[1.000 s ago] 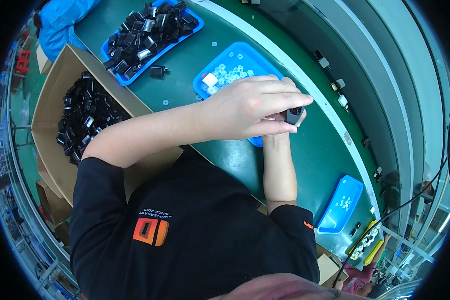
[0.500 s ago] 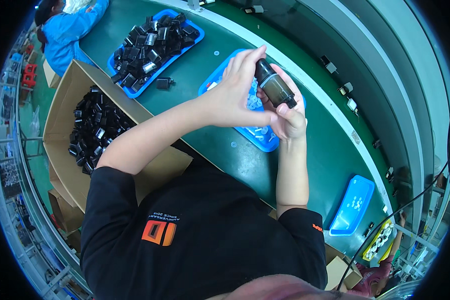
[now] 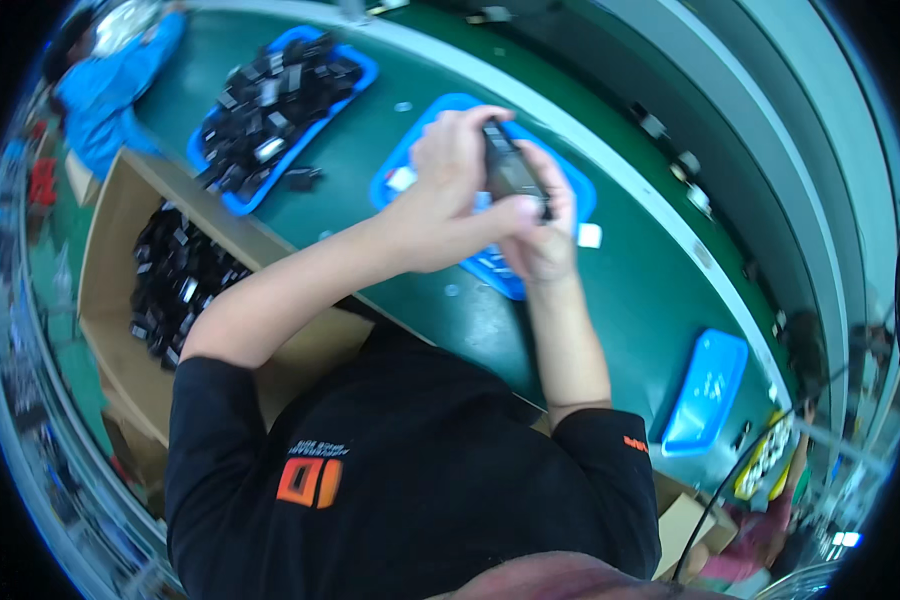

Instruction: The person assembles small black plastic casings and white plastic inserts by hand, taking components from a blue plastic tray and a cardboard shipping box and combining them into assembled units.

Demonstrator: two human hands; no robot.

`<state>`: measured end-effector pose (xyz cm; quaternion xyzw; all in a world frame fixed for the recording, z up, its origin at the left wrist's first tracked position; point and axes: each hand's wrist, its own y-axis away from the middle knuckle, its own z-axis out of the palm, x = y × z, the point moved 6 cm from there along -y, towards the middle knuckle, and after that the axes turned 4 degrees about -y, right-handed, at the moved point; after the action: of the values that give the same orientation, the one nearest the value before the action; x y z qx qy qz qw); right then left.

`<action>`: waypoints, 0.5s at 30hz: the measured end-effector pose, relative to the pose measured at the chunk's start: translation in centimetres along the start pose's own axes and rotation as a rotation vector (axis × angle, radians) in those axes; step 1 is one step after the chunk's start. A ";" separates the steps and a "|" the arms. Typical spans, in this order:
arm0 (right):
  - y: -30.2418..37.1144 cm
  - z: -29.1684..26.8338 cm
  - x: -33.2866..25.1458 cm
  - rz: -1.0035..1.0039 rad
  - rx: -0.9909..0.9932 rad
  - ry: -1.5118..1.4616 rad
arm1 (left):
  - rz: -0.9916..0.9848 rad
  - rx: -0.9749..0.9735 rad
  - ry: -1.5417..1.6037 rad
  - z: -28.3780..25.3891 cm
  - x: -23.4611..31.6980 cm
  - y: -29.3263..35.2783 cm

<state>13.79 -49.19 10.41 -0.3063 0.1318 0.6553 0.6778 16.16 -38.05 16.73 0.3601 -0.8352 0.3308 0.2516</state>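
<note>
Both hands are over a blue tray [image 3: 582,196] on the green workbench, around a dark see-through cartridge [image 3: 510,168] with a black tapered end. My right hand [image 3: 550,225] supports it from the right and below, fingers wrapped behind it. On its left side, my left hand [image 3: 450,170] has its fingertips at the far end and its thumb pressed near the lower end. Motion blur hides the exact contact. Small clear and white plastic parts [image 3: 492,262] lie in the tray, partly covered by my hands.
A blue tray [image 3: 242,200] heaped with black cartridges [image 3: 280,105] is at far left, one loose cartridge [image 3: 303,178] beside it. Closer on the left, a cardboard box [image 3: 105,300] holds many more. At right lies another blue tray [image 3: 692,435]. A person in blue [image 3: 120,95] works far left.
My left hand has closed in from beside the cartridge, its thumb now against the lower end. The whole view has shifted slightly and blurred.
</note>
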 end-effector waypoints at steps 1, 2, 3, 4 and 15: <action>0.2 -0.4 0.5 -0.031 0.010 0.037 | -0.014 -0.001 0.035 0.0 -0.1 0.3; 0.2 0.1 0.5 -0.024 -0.010 0.025 | -0.016 0.020 0.076 0.1 -0.2 0.5; 0.1 0.6 0.4 -0.019 -0.034 0.013 | -0.016 0.041 0.115 0.2 -0.4 0.8; 0.0 0.8 0.4 -0.017 -0.051 0.007 | -0.043 0.026 0.215 0.5 -1.0 1.1; -11.6 -20.8 -11.6 -0.318 0.560 1.824 | -0.031 0.032 -0.084 -4.5 -0.5 0.0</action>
<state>28.41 -70.22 3.76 -0.5389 0.7156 0.0111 0.4442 17.30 -34.54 19.39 0.3904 -0.8340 0.3247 0.2158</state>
